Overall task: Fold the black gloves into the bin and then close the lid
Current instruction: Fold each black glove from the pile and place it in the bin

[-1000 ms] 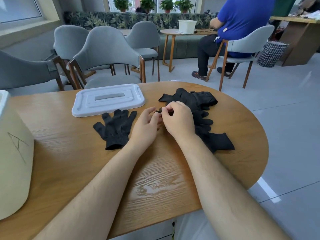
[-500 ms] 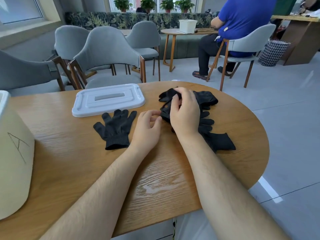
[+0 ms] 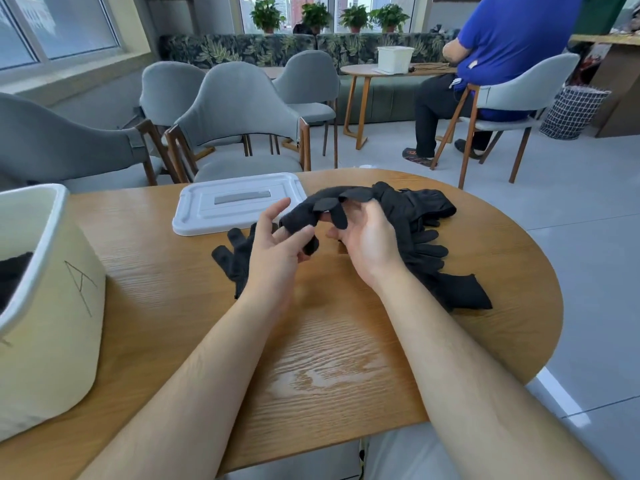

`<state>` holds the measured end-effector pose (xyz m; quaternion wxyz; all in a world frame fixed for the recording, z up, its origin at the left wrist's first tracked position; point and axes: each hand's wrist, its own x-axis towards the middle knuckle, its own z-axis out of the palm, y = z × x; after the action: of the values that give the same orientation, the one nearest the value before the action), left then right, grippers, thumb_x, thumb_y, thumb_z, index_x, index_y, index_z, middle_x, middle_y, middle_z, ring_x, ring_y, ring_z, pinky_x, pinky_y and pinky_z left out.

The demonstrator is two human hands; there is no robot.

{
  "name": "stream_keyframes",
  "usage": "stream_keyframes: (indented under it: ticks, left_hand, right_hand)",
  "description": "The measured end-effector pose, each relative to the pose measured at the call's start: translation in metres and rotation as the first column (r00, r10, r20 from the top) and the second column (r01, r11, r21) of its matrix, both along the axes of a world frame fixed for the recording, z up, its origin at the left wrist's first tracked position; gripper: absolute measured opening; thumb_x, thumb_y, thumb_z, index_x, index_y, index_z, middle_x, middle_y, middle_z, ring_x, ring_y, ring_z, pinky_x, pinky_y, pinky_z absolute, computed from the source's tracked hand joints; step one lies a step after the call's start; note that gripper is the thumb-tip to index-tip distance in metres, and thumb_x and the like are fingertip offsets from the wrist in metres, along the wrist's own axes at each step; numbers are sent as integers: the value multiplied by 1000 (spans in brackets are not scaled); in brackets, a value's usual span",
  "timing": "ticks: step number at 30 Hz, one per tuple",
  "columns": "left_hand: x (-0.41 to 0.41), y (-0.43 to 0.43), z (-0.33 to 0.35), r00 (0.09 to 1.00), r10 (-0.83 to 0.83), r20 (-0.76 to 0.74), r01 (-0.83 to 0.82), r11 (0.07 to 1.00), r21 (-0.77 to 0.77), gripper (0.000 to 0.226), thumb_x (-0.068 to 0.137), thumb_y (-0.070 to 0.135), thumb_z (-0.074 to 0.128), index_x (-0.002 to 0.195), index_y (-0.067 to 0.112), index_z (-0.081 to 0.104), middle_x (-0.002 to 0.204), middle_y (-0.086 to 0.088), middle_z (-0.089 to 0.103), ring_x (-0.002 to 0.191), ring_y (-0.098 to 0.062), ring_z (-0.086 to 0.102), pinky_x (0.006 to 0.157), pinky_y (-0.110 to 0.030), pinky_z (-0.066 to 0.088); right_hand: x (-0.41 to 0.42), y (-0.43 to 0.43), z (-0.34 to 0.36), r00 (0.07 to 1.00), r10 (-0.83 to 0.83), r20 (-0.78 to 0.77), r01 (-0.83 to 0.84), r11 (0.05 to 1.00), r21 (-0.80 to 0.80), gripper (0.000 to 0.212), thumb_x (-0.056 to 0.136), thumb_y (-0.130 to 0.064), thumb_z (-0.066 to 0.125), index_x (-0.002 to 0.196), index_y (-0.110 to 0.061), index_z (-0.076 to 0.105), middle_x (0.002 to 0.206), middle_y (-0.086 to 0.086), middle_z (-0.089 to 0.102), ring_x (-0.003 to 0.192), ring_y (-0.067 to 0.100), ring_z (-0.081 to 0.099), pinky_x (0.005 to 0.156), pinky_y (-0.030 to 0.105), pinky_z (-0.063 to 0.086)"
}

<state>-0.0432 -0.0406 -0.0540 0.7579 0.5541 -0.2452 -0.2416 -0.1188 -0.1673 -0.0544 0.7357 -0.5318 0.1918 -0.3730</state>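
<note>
Black glove [image 3: 302, 218] held by left hand [image 3: 277, 252], right hand [image 3: 370, 244]

We spot just one mark here: a hand-drawn letter A [image 3: 81, 284] on the cream bin [image 3: 45, 341] wall, lower left of the frame.

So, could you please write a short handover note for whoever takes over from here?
Left hand: pinches one end of the lifted glove.
Right hand: holds the same glove from below, above the table.
Things: a flat glove lies by the left hand. The pile of gloves is to the right. The lid is off, on the table. The bin stands open at left with black fabric inside.
Done: apparently some gloves binned.
Left: fold the lifted glove, flat glove and pile into the bin, then close the lid.
</note>
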Motion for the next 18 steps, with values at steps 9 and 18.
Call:
stream_keyframes:
  ticks: [9, 18]
  left_hand:
    - [38, 64, 6, 962, -40, 272, -14, 981, 195, 53, 95, -2, 60, 129, 38, 59, 125, 11, 66, 116, -7, 63, 91, -30, 57]
    - [68, 97, -5, 984, 162, 78, -164, 986, 18, 19, 98, 9, 60, 115, 13, 68, 107, -4, 73, 86, -28, 63, 78, -51, 56]
  right_hand:
    - [8, 20, -15, 958, 180, -224, -214, 967, -136, 30, 97, -26, 67, 124, -13, 69, 120, 7, 74, 117, 23, 68, 109, 48, 49]
    - [30, 44, 8, 794, 527, -302, -560, 828, -26, 90, 97, -68, 40, 133, 14, 56, 118, 27, 62, 115, 35, 59, 104, 42, 42]
